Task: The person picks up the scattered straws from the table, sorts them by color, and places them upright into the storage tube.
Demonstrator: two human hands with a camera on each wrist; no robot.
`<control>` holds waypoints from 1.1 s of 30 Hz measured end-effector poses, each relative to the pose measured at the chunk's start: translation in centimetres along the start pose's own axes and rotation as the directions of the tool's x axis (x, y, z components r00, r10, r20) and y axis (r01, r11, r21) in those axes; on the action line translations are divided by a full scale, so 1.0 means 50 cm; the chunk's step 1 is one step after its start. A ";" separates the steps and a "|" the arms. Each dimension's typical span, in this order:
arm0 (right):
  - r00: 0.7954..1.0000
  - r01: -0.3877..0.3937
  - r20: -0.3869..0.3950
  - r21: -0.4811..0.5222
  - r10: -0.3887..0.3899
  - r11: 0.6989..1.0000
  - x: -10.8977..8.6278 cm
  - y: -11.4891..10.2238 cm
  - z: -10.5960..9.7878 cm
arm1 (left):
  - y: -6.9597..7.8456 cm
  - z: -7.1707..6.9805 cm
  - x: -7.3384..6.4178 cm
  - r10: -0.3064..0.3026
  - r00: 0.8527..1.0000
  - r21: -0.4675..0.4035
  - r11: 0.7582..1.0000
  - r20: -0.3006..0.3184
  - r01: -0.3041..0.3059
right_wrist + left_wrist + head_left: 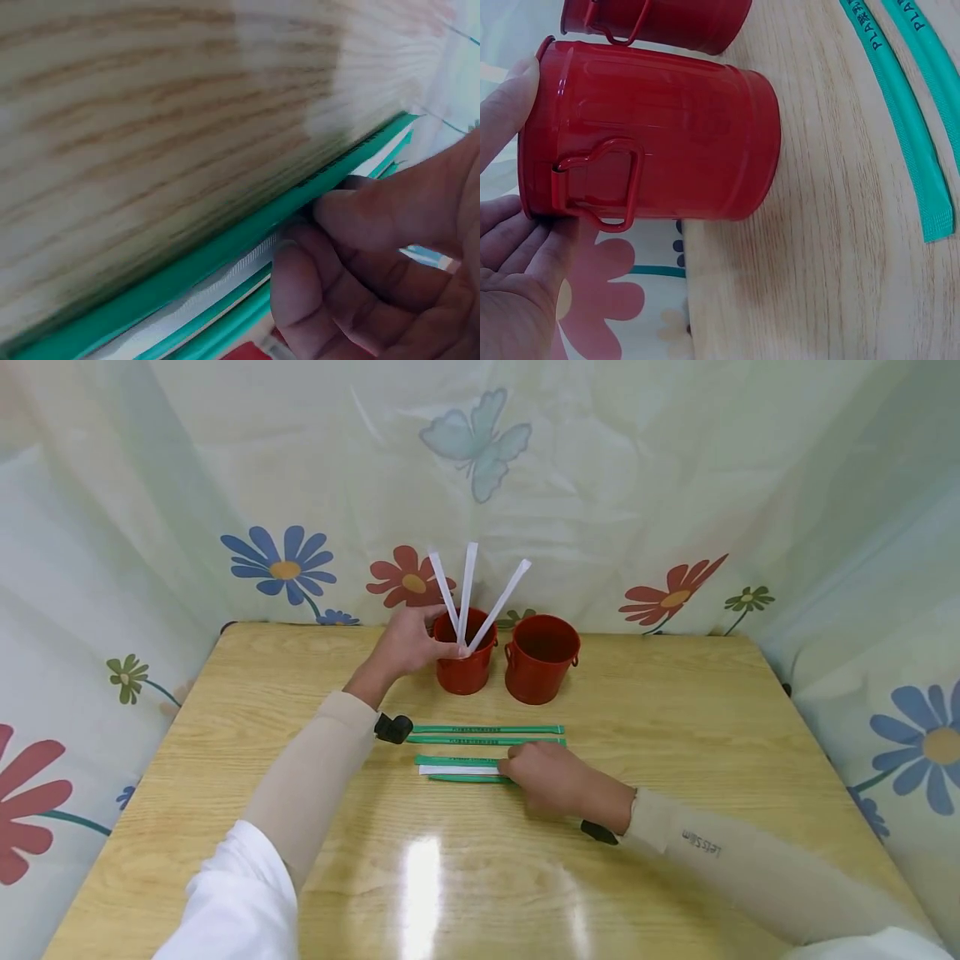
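Observation:
My left hand (411, 642) holds the left red bucket (462, 675) near its rim, thumb on the front side and fingers round the back. Out of the bucket lean several white paper-wrapped straws (467, 585), spread apart at the top. My right hand (551, 777) is down at a row of wrapped straws on the table. Its thumb and fingertips pinch at a white-wrapped straw (457, 770), whose right end the hand hides. Green-wrapped straws lie close on both sides of it, one green straw (247, 225) running along the fingertips in the right wrist view.
A second red bucket (534, 681) stands just right of the first, with nothing showing above its rim. Two more green-wrapped straws (487, 729) lie farther back on the wooden table (660, 693). A flowered curtain (585, 527) hangs behind the table.

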State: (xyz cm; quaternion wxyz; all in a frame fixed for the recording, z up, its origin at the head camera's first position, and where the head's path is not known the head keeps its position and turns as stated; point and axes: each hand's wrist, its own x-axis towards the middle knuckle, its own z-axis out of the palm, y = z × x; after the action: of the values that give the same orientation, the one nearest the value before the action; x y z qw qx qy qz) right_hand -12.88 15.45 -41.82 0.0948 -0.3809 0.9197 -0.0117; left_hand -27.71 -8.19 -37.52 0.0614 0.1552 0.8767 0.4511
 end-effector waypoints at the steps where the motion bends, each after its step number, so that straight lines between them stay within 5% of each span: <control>1: 1.000 -0.002 0.003 -0.004 0.002 1.000 0.002 -0.001 0.001 | 0.000 -0.001 0.000 -0.001 1.000 -0.002 1.000 0.005 0.001; 9: 0.994 -0.009 -0.106 -0.061 0.003 0.998 0.009 0.006 0.012 | -0.002 -0.003 -0.004 -0.021 1.000 0.016 1.000 0.000 0.021; 22: 0.997 -0.033 0.066 -0.040 0.035 0.999 0.023 0.018 -0.005 | 0.002 0.000 0.000 0.016 1.000 0.017 1.000 0.008 -0.016; 33: 0.979 -0.100 -0.152 0.225 0.136 0.969 -0.010 0.027 -0.095 | 0.000 -0.003 0.001 0.002 1.000 0.016 1.000 0.014 -0.002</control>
State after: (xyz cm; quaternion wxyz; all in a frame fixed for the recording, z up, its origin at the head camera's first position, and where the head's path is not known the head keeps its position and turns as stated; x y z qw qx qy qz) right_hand -14.34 16.49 -37.23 0.0593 -0.3103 0.9387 -0.1378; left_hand -27.81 -8.27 -37.42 0.0660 0.1597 0.8796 0.4432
